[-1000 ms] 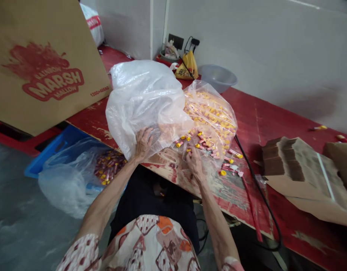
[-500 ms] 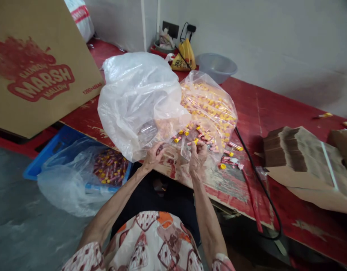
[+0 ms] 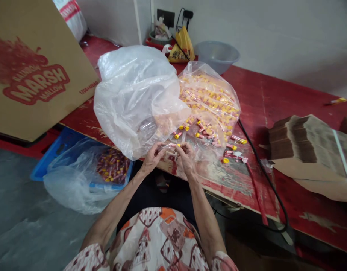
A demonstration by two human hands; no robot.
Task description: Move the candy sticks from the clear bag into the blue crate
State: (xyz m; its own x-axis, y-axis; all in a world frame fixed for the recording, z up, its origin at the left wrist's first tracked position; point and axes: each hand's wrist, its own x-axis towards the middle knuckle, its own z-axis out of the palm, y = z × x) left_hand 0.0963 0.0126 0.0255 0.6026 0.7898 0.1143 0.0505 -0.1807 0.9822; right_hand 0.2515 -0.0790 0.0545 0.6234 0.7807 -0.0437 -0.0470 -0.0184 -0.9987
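My left hand is closed around one end of a small clear tube, above the table's front edge. My right hand pinches a pink piece with a yellow cap at the other end. The two parts are in line and meet between my fingertips; how far one sits inside the other I cannot tell. Behind my hands, pink pieces with yellow caps spill from a clear bag full of them. A large cloudy plastic bag bulges beside it, with clear tubes showing at its opening.
Below the table at left, a blue crate holds many capped tubes. A big carton stands above it. Flat cardboard is stacked at right. A black cable crosses the red table; a grey basin is behind.
My right hand has moved left from the loose pieces with a yellow-capped one in its fingers. Both hands have come together at the clear tube. The view has shifted slightly.
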